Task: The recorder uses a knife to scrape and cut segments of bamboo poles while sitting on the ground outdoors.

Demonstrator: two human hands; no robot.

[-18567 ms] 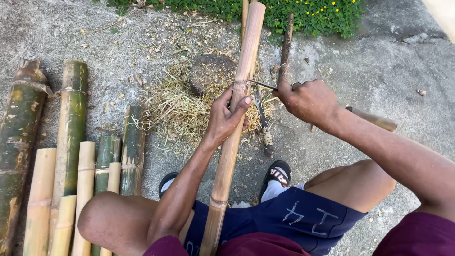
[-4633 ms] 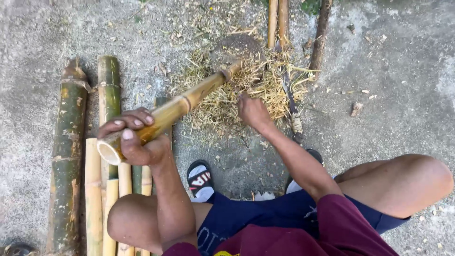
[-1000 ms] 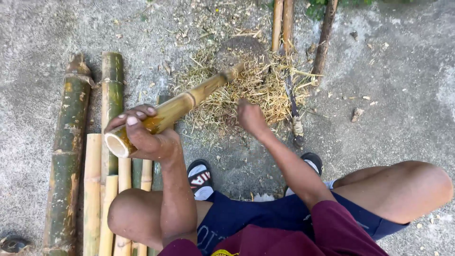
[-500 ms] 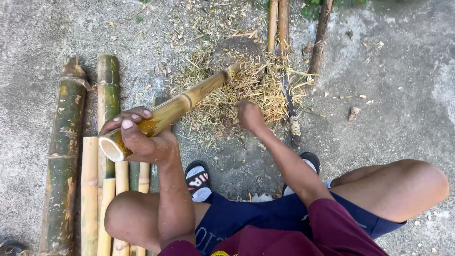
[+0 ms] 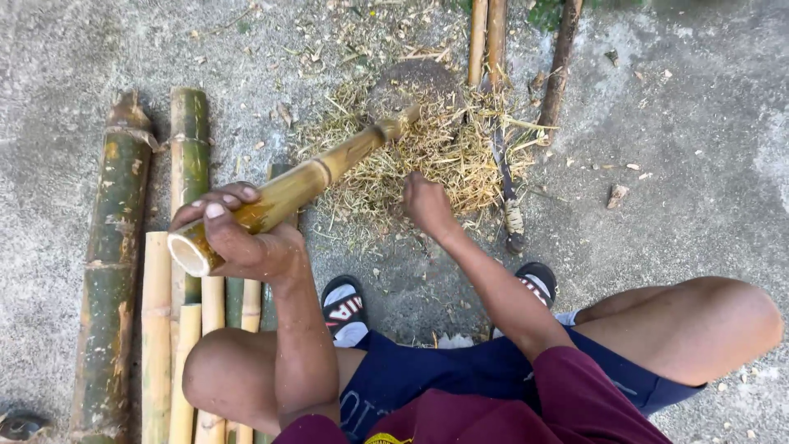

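My left hand point(image 5: 238, 238) grips the near, hollow end of a yellow-green bamboo pole point(image 5: 320, 173). The pole slants up and to the right, with its far end over a pile of dry shavings point(image 5: 427, 152). My right hand point(image 5: 426, 204) reaches into the near edge of that pile, fingers curled down among the shavings; whether it holds anything is hidden. A long knife point(image 5: 505, 185) with a wrapped handle lies on the ground just right of my right hand. I am squatting, knees bent, with sandalled feet point(image 5: 345, 308) below the pile.
Several cut bamboo lengths point(image 5: 156, 329), thick green and thin yellow, lie side by side on the concrete at the left. More bamboo sticks point(image 5: 485, 37) and a dark stick point(image 5: 560, 62) lie at the top. A round stump point(image 5: 411, 82) sits under the shavings.
My right hand has shifted slightly within the shavings. The left hand and the bamboo pole stay almost where they were.
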